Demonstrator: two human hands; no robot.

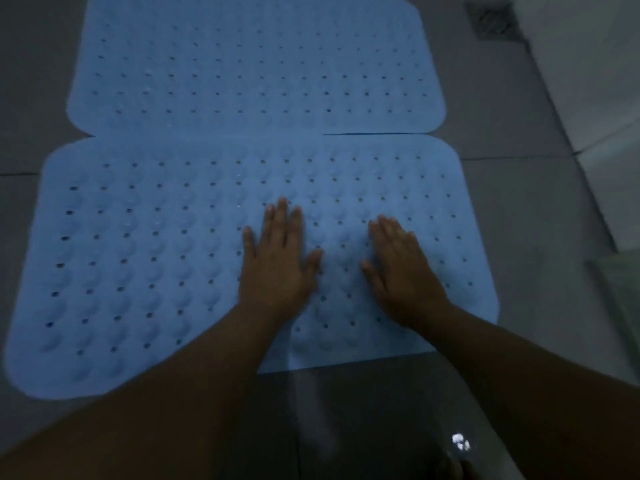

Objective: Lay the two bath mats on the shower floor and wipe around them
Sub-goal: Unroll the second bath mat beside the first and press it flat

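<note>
Two light blue rubber bath mats with rows of small holes lie flat on the grey tiled shower floor [519, 209]. The far mat [249, 64] and the near mat [145, 258] meet edge to edge, the near one shifted slightly left. My left hand [277, 268] rests palm down on the near mat, fingers spread. My right hand [401, 268] lies flat on the same mat just to the right. Neither hand holds anything.
A dark square floor drain [493, 20] sits at the top right corner. A pale wall [595, 81] runs along the right side. A faint translucent edge [620, 299] shows at the right. The light is dim.
</note>
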